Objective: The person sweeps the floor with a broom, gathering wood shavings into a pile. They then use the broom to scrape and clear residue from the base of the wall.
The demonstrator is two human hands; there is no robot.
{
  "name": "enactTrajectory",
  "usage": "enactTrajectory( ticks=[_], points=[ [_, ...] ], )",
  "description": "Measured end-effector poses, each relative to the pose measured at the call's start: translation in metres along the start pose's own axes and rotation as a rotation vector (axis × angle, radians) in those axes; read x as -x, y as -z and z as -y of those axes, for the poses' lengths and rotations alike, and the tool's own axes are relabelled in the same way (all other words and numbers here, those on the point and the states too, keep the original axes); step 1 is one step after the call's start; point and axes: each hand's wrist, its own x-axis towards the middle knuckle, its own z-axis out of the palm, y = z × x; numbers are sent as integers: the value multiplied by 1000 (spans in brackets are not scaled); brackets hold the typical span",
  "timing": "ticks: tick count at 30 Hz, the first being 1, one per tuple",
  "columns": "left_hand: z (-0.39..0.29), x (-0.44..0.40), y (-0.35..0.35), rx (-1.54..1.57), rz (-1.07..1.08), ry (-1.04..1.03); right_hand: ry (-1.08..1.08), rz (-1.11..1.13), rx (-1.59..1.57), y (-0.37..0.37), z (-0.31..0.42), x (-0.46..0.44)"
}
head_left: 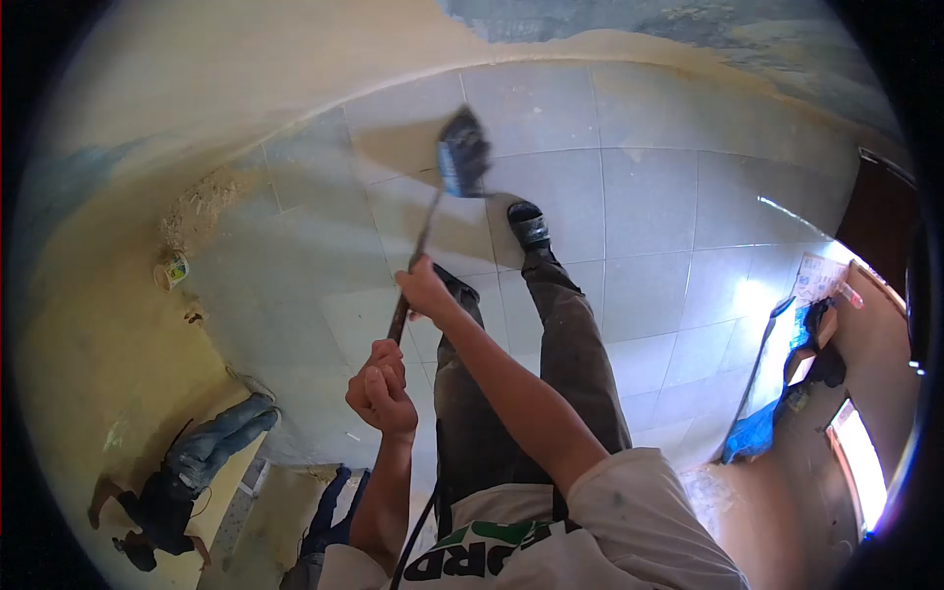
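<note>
A broom [463,157] with a dark, blurred bristle head and a blue part is held out over the grey tiled floor [546,108]. My left hand [381,389] is closed round the end of its dark handle. Further up the handle, my right hand [425,288] grips it too, with that forearm crossing in front of my legs. The broom head is left of my dark sandal [528,224]; whether it touches the tiles cannot be made out.
Debris [204,209] lies along the left wall by a small tub [171,272]. Another person [192,472] is at the lower left, near someone's dark-clad legs [329,521]. At right are a blue plastic bag [751,436] and boxes [800,366] by the wall.
</note>
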Motion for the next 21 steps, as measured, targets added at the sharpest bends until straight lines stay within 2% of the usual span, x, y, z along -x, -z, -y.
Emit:
enactTrajectory(
  ticks=[2,3,4,5,6,7,9,13,17,18,21],
  points=[
    [-4,-2,27,-90,120,-43,9,133,-43,-34,-4,-11],
    [-9,0,38,-89,116,-36,30,222,-62,-46,-10,-13],
    [-16,0,49,-130,159,-40,22,223,-57,-59,-12,-3],
    [-23,1,62,-172,201,-44,66,254,-187,-71,-7,16],
    [-32,3,73,-174,192,-41,112,287,-316,-80,-5,32],
    [-41,8,85,-106,231,-48,107,290,-310,-86,-12,43],
    [-50,18,108,12,297,-57,140,129,-381,-88,-26,64],
    [-37,30,131,316,395,25,171,-220,-222,-59,-54,93],
    [18,15,137,350,609,115,86,-317,-275,-22,-72,82],
    [32,11,138,337,696,136,84,-444,-373,-27,-79,69],
    [58,1,165,283,659,128,23,-357,-329,-55,-99,30]
  ],
)
